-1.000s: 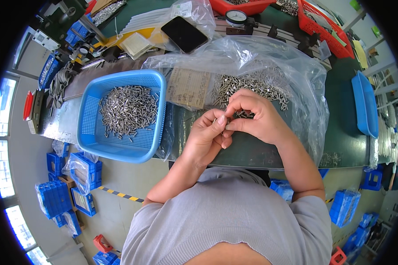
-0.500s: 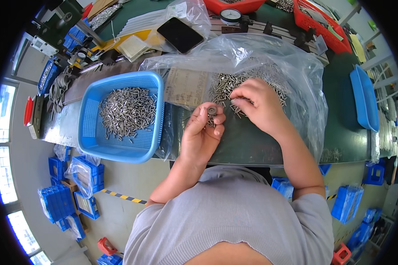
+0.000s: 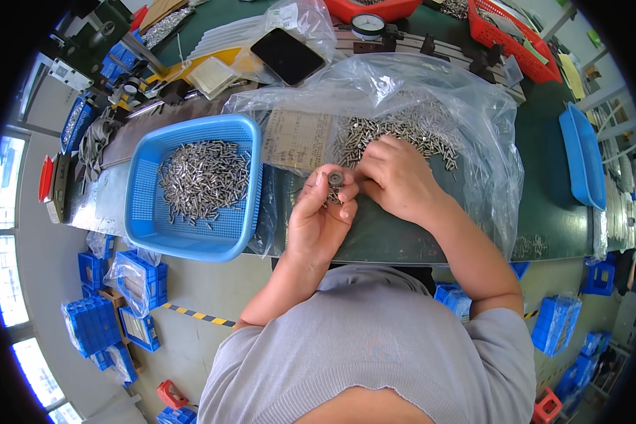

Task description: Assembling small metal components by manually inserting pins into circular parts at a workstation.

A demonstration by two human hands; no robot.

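The left hand (image 3: pixel 318 219) pinches one small dark metal ring (image 3: pixel 336 177) between thumb and fingertips, its round hole facing up toward the camera, above the green tabletop (image 3: pixel 544 212). The right hand (image 3: pixel 396 177) is curled, fingertips just beside the ring, resting on a crinkled clear plastic bag (image 3: pixel 466 106) strewn with shiny short metal pins (image 3: pixel 403 131). One blue perforated plastic basket (image 3: pixel 145 212) holds a heap of similar pins at left.

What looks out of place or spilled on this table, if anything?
Nothing stands out. The metal pins lie inside the blue basket, and the other pins stay on the plastic bag. The left hand holds a small ring; the right hand rests beside it.
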